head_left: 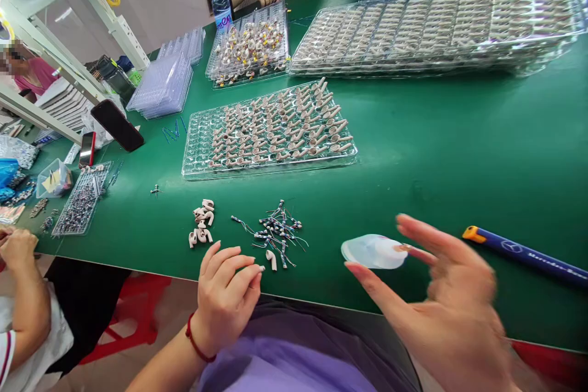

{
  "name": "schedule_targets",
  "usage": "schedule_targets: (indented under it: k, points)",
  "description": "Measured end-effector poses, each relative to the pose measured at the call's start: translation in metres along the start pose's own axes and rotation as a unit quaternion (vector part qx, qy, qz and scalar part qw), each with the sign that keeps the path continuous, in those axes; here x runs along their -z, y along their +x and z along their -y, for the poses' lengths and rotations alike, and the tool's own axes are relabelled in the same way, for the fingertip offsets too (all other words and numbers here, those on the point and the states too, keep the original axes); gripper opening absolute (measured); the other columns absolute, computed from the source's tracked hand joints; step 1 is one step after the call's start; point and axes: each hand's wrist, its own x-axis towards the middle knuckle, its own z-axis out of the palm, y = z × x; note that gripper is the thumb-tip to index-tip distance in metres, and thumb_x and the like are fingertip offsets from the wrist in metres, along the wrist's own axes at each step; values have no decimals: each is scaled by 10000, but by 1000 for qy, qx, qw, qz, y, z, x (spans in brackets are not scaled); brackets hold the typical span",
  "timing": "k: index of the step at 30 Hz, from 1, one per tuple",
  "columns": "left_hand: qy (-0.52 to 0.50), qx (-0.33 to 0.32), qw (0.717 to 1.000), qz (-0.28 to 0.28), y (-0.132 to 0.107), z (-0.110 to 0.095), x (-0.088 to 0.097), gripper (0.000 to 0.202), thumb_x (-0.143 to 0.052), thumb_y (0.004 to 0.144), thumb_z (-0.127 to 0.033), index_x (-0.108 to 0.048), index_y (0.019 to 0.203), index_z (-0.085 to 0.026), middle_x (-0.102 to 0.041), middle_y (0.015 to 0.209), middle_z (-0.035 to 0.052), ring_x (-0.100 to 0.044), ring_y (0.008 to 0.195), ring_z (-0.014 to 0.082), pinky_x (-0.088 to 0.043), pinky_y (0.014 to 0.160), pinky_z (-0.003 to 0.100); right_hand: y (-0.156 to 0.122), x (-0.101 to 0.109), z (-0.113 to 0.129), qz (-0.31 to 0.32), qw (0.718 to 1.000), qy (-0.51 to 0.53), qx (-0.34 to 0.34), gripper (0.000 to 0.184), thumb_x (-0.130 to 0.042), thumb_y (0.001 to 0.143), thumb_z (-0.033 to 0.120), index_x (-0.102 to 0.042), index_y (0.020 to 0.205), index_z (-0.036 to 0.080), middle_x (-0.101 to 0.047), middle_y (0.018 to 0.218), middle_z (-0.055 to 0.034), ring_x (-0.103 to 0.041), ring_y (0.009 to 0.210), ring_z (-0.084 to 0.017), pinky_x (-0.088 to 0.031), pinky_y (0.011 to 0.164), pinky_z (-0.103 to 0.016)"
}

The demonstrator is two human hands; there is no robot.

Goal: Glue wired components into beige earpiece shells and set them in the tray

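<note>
My left hand [227, 294] rests at the near edge of the green table [441, 159], fingers curled together and pinching a tiny pale part at the fingertips. Just beyond it lie a single beige plastic piece [272, 259], a heap of small wired components [275, 231] and a cluster of beige plastic pieces [201, 222]. My right hand [441, 294] hovers open over the table edge, fingers spread and slightly blurred, its fingertips close to a small clear plastic lid [373, 251]. It holds nothing.
A clear tray of beige parts [269, 128] lies in the middle, with more filled trays [436, 24] and empty stacked trays [163, 82] behind. A blue pen [523, 254] lies at right. Two phones [114, 125], a water bottle [221, 3] and other people's hands are at left and at the far side.
</note>
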Motion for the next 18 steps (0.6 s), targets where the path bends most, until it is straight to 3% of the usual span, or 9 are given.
schedule_targets:
  k: [1, 3, 8, 11, 14, 18]
  points:
    - [33, -12, 999, 1, -1, 2, -1, 176, -661, 802, -79, -680, 906, -219, -747, 868, 4, -675, 920, 188, -448, 1011, 431, 3, 0, -2, 46, 998, -27, -18, 582, -640, 837, 494, -453, 1345, 280, -533, 1329, -123, -634, 985, -297, -533, 689, -394]
    - [68, -23, 997, 3, -2, 3, -3, 166, -665, 805, -82, -676, 901, -217, -751, 857, -6, -674, 896, 179, -428, 1015, 416, 8, 1, -2, 81, 994, -70, -29, 467, -580, 867, 519, -531, 1261, 272, -644, 1203, -104, -685, 851, -266, -544, 628, -367]
    - [80, -19, 997, -3, -4, 1, -6, 152, -666, 810, -92, -680, 891, -219, -750, 844, -9, -662, 861, 166, -425, 981, 382, 5, 0, 8, 147, 985, -27, 81, 418, -530, 921, 417, -504, 1301, 244, -696, 1027, -76, -696, 827, -213, -565, 707, -301]
    - [84, -9, 996, -7, -5, 0, -7, 147, -665, 813, -94, -680, 886, -221, -748, 836, -5, -661, 845, 170, -431, 962, 385, -5, -3, 15, 196, 975, 0, 101, 446, -508, 938, 412, -443, 1336, 221, -707, 955, -60, -703, 741, -169, -562, 622, -231]
    - [84, -4, 996, -12, -5, 0, -8, 149, -659, 817, -93, -676, 888, -223, -746, 823, -6, -658, 821, 168, -443, 941, 384, -15, -7, 17, 191, 977, 13, 98, 356, -539, 922, 433, -482, 1203, 222, -716, 863, -38, -690, 625, -144, -547, 534, -205]
    - [83, -2, 996, -11, -6, 0, -9, 145, -672, 808, -93, -674, 883, -217, -743, 819, -5, -653, 819, 172, -451, 930, 384, -20, -9, 18, 174, 971, 24, 162, 238, -583, 901, 338, -539, 1110, 232, -729, 875, -56, -706, 684, -170, -570, 603, -252]
